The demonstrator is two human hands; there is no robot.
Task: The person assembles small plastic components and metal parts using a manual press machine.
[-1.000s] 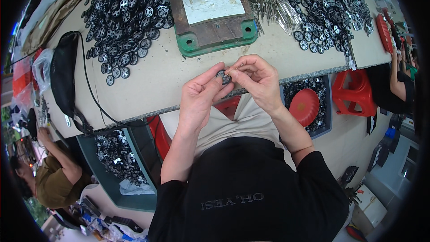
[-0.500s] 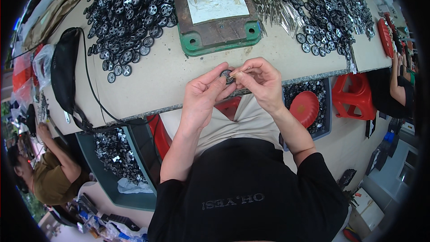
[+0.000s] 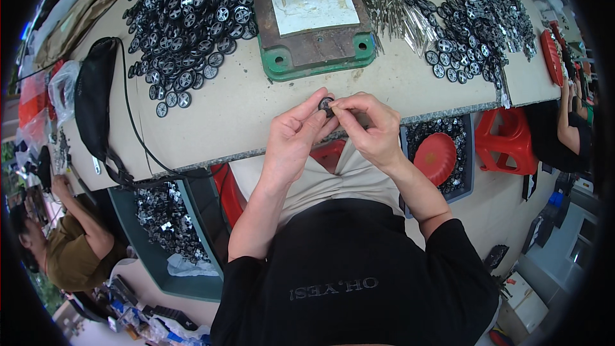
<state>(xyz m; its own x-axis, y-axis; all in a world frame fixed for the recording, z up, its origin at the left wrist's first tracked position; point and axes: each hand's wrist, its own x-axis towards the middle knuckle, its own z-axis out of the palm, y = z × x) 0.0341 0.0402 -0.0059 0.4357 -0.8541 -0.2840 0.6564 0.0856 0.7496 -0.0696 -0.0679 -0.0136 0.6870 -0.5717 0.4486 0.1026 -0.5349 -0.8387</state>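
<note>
Both hands meet just below the green fixture plate (image 3: 312,22) — left hand (image 3: 291,138) and right hand (image 3: 370,127) pinch one small black wheel (image 3: 326,104); apparently mid-assembly, the next move needs steady fingertip alignment.

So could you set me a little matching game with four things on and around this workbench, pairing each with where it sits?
Things:
1. small black wheel
2. green metal block
3. black bag
4. red bowl

Places:
A. in a bin of dark parts under the table's right edge
B. at the table's left edge, strap trailing
C. pinched between the left hand and right hand
D. at the far middle of the table, between piles of parts

Pairs: 1-C, 2-D, 3-B, 4-A
</note>
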